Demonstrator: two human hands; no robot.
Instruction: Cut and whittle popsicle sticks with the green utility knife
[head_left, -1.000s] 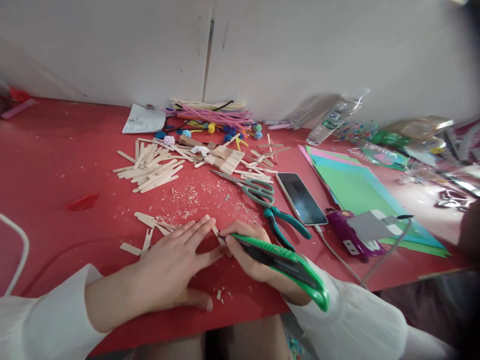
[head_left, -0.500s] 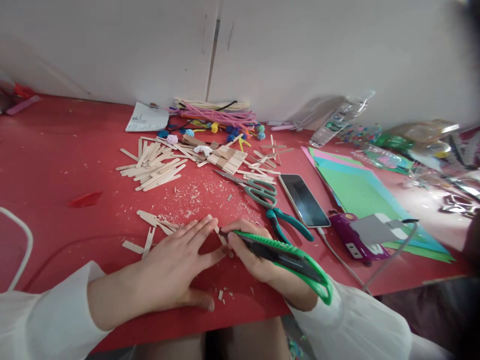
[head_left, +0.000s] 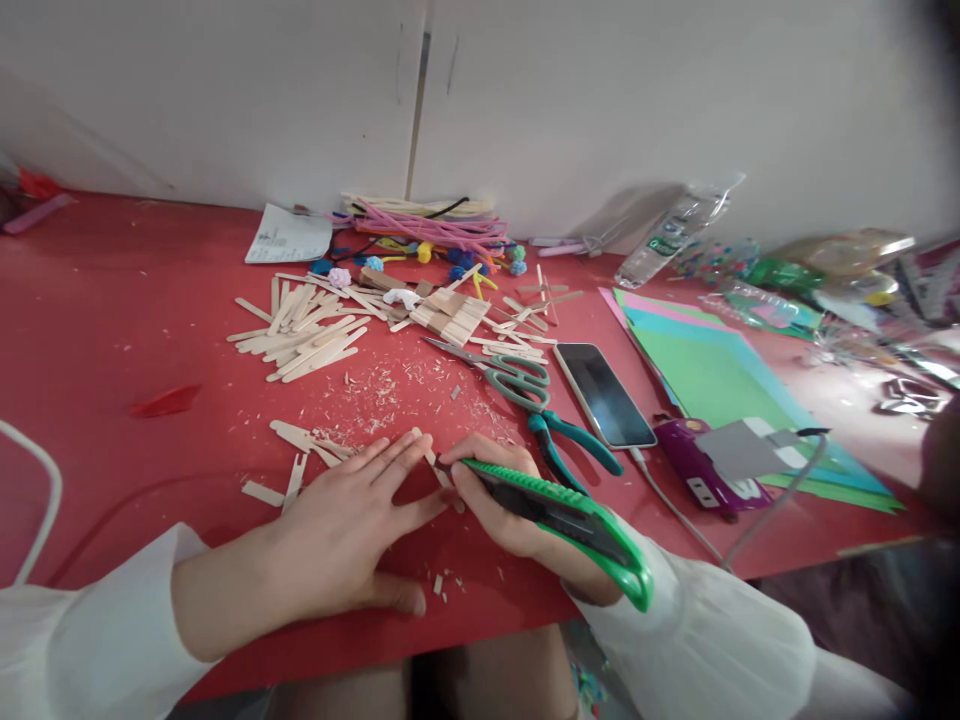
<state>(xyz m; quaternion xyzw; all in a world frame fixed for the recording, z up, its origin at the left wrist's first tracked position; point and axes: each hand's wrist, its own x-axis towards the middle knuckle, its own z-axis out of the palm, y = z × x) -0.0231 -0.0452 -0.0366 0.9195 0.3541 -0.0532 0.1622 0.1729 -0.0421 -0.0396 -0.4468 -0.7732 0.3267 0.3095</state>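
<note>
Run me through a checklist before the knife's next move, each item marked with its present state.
1. Right hand gripping the green knife: ok.
2. Left hand steadying the wooden stick: ok, fingers rest on it.
3. Left fingertips well away from the blade: not ok, they look close.
4. Blade's sharpness: cannot tell.
5. Scissors apart from both hands: ok.
6. Table free of shavings: not ok, they lie scattered.

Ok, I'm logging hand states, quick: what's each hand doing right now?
Left hand: open, laid flat, touching a stick.
Right hand: closed, holding the green cutter.
</note>
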